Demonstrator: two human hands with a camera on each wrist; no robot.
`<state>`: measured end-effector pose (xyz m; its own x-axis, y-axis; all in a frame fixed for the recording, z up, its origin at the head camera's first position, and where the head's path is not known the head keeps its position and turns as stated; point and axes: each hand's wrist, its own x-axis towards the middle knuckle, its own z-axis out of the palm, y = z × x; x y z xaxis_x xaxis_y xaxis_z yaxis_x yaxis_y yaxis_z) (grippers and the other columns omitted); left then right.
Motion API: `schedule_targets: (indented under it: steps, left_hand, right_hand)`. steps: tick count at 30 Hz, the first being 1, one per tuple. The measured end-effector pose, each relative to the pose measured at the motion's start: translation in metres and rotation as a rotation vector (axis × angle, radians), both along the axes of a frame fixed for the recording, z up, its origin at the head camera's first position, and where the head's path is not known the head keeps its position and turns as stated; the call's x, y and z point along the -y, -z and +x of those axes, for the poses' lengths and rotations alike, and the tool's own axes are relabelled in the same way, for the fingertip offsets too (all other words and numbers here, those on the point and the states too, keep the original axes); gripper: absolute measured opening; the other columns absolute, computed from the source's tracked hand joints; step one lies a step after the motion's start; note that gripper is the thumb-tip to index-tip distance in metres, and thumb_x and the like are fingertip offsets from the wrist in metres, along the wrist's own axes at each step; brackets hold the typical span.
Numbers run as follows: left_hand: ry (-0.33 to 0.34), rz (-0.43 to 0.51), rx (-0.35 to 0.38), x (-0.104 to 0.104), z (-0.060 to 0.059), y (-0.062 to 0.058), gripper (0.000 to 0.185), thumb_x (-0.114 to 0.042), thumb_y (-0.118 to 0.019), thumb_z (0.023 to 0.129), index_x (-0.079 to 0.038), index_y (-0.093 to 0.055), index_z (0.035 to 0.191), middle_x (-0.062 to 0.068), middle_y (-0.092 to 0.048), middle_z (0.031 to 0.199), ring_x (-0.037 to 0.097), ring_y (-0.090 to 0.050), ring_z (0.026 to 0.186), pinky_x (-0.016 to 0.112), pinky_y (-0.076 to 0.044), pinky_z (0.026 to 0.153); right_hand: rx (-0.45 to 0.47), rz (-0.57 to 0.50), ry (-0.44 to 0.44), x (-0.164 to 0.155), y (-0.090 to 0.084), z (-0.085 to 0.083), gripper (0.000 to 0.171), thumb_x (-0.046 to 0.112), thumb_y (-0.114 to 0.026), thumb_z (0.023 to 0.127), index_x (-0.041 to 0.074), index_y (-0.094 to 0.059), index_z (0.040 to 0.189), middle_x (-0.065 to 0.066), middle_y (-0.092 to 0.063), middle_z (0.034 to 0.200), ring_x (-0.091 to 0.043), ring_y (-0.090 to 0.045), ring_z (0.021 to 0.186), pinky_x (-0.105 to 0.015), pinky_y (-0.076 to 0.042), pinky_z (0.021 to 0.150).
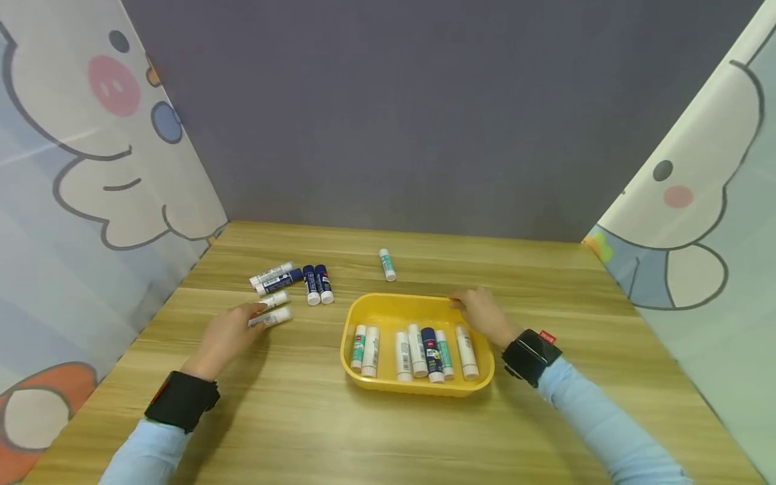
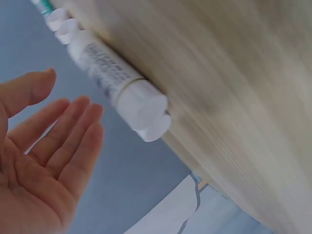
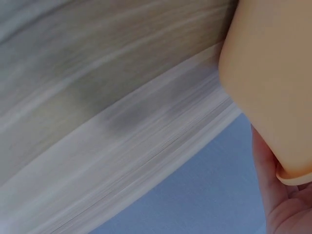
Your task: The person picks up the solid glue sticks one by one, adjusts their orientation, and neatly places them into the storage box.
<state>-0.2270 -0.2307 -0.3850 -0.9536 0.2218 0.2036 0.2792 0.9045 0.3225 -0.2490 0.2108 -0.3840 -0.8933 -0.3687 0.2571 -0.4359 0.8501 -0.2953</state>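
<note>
The white plastic glue stick with a grey printed label lies on the wooden table, nearest of the loose ones to the person's left hand. That hand's fingers are straight and relaxed, their tips at the stick; the left wrist view shows the palm open with nothing in it and the stick just beyond the fingertips. To take it cleanly, I'd say thumb and fingers should close across the barrel's middle, since a round stick will likely roll if nudged at its cap.

The right hand rests on the far rim of the shallow yellow plastic tray, fingers over the edge, steadying it; the right wrist view shows the rim against the palm.

Count: seven sticks lie side by side in the tray. Outside it I make six more: five in the cluster by the left hand, two of them dark blue, and one green-labelled stick alone behind the tray.
</note>
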Motion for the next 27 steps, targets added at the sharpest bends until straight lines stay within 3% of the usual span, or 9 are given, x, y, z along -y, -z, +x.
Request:
schedule_targets:
  steps: [3,7,17,23,27]
  left_hand:
    - [0.017,-0.057,0.003,0.001,-0.006,0.006,0.032,-0.008,-0.064,0.08,0.005,-0.061,0.11,0.026,-0.063,0.098,0.035,-0.061,0.073,0.047,-0.045,0.06]
    - [0.021,-0.099,0.062,0.004,-0.012,0.014,0.03,-0.008,-0.063,0.08,0.003,-0.063,0.108,0.022,-0.065,0.088,0.024,-0.055,0.062,0.04,-0.041,0.053]
    - [0.048,-0.161,0.065,0.007,-0.015,0.022,0.037,-0.01,-0.07,0.074,0.005,-0.063,0.106,0.026,-0.064,0.087,0.038,-0.061,0.07,0.045,-0.045,0.055]
    - [0.073,-0.162,0.036,0.006,-0.019,0.016,0.035,-0.008,-0.07,0.073,0.006,-0.063,0.104,0.025,-0.065,0.087,0.037,-0.061,0.071,0.045,-0.045,0.057]
    - [0.084,-0.177,0.058,0.005,-0.022,0.015,0.037,-0.009,-0.07,0.074,0.006,-0.063,0.107,0.023,-0.065,0.087,0.029,-0.06,0.068,0.041,-0.043,0.055]
  right_hand:
    - [-0.005,0.014,0.003,0.001,0.0,-0.002,0.015,0.006,-0.061,0.084,-0.001,-0.068,0.096,-0.014,-0.069,0.087,-0.022,-0.065,0.075,-0.035,-0.053,0.068]
    - [0.011,0.03,0.007,0.004,0.0,-0.003,0.014,0.005,-0.061,0.084,0.0,-0.068,0.095,-0.013,-0.069,0.087,-0.023,-0.065,0.075,-0.035,-0.052,0.068]
    - [0.074,0.039,0.038,0.008,-0.001,0.002,0.015,0.005,-0.06,0.085,0.0,-0.068,0.097,-0.013,-0.069,0.088,-0.018,-0.062,0.071,-0.033,-0.052,0.067]
    - [0.067,0.032,0.055,0.006,-0.004,0.001,0.015,0.004,-0.06,0.084,-0.001,-0.067,0.097,-0.014,-0.069,0.086,-0.017,-0.061,0.068,-0.032,-0.052,0.065]
    - [0.066,0.033,0.074,0.005,-0.005,0.003,0.016,0.003,-0.06,0.084,-0.001,-0.067,0.098,-0.015,-0.068,0.088,-0.017,-0.061,0.069,-0.032,-0.052,0.066]
